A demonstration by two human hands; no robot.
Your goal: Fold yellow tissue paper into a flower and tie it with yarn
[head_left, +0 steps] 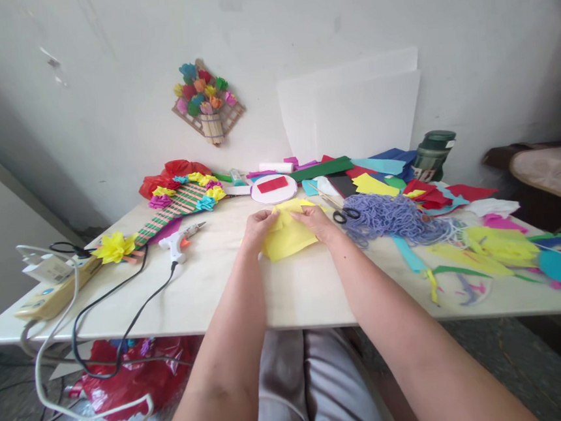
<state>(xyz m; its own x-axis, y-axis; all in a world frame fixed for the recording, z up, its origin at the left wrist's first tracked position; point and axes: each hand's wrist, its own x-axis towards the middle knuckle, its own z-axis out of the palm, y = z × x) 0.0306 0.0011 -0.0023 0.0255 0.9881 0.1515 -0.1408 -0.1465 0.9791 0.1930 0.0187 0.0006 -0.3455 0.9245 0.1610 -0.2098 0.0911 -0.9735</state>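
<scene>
A sheet of yellow tissue paper [287,238] lies on the white table [287,292], partly folded. My left hand [258,229] pinches its left upper edge, fingers closed on the paper. On the right upper edge, my right hand [317,222] presses and grips the same sheet. Both forearms reach forward from the near table edge.
Black scissors [346,215] and a heap of purple yarn [393,219] lie right of my hands, among coloured paper scraps [502,247]. A glue gun [181,240], power strip [54,292] and cables sit left. A striped board with paper flowers [176,203] and a white disc [273,189] lie behind.
</scene>
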